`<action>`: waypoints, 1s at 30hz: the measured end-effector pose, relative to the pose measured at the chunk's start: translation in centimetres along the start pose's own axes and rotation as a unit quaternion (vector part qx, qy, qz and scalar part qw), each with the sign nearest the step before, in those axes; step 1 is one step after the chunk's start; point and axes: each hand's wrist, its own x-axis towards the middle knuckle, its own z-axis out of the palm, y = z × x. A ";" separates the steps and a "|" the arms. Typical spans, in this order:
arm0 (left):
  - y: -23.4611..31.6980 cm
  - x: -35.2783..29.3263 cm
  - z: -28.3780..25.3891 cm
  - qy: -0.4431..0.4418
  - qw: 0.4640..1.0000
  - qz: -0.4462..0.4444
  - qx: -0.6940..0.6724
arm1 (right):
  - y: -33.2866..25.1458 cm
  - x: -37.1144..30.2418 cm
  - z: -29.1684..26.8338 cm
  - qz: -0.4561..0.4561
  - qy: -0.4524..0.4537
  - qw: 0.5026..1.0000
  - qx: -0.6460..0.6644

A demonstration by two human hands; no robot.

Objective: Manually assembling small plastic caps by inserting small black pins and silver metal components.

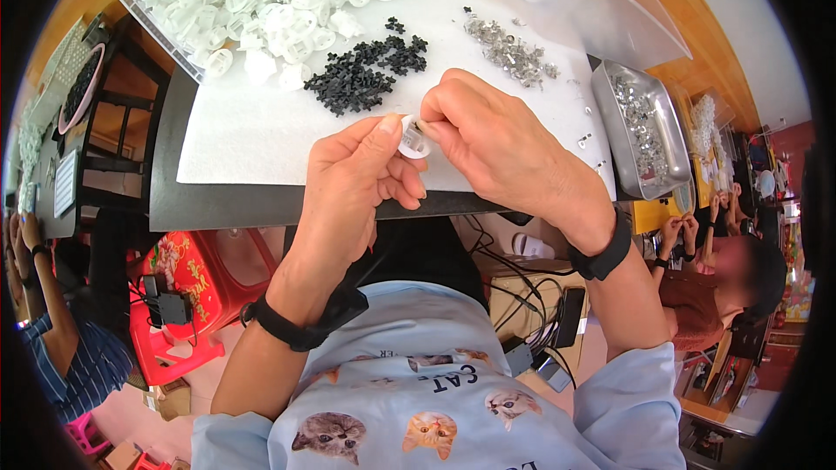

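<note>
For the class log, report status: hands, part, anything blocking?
Left hand and right hand both pinch one small white round plastic ring. Held above the white mat. Nothing blocking; black clip pile sits apart.

Clear plastic bag (592, 0) lying open-mouthed at the bench's (218, 204) far right corner, flat and translucent grey-white, second clear plastic sheet or bag (144, 9) under the white parts at the far left corner, no labels, signs or screens legible
</note>
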 end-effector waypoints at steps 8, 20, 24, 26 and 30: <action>-0.1 0.0 0.4 0.003 1.000 0.015 0.011 | 0.0 0.6 -0.1 0.020 -0.023 0.999 -0.044; -0.1 0.0 0.5 0.018 1.000 0.011 0.013 | -0.2 0.8 -0.1 0.034 -0.027 0.998 -0.036; -0.1 -0.1 0.6 0.026 1.000 0.011 0.008 | -0.3 0.7 0.1 0.037 -0.022 0.998 -0.035; 0.0 0.0 0.6 0.026 1.000 0.007 0.008 | -0.2 0.6 0.2 0.041 -0.021 0.998 -0.038; 0.0 0.0 0.5 0.020 1.000 0.005 0.012 | -0.3 0.7 0.4 0.037 -0.024 0.997 -0.068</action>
